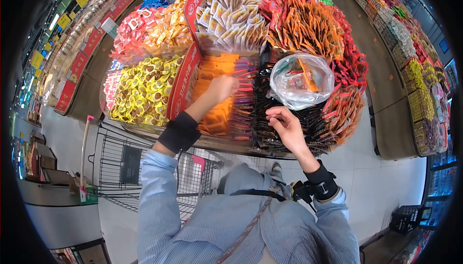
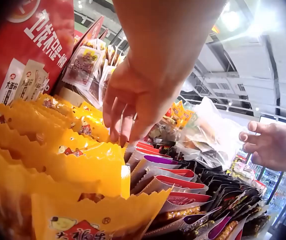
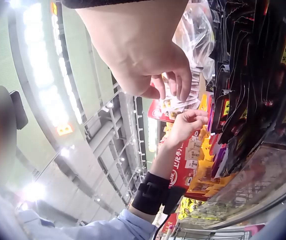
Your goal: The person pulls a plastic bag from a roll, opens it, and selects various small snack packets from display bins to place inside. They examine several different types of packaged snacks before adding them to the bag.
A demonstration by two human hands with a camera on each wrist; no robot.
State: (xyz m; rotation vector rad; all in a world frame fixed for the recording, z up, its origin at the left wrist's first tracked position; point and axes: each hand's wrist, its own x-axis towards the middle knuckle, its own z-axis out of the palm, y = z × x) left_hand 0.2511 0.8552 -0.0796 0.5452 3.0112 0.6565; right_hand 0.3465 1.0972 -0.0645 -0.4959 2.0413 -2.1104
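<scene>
My left hand [image 1: 223,89] reaches over the display with its fingers bent down. In the left wrist view its fingertips are at the border between orange snack packets [image 2: 83,160] and a row of purple-and-red packets [image 2: 175,185]. I cannot tell whether it pinches one. My right hand [image 1: 288,128] hovers over black snack packets [image 1: 270,129], fingers loosely curled and holding nothing. Just beyond it, a clear plastic bag [image 1: 284,90] sits on the display, with a few orange and red packets [image 1: 308,76] inside.
A red cardboard divider [image 1: 185,83] separates the orange packets from yellow-wrapped snacks [image 1: 147,88]. White packets [image 1: 231,13] and more orange packets [image 1: 304,27] are heaped behind. A wire shopping cart [image 1: 120,191] stands to the left, below the display. Shelves flank both sides.
</scene>
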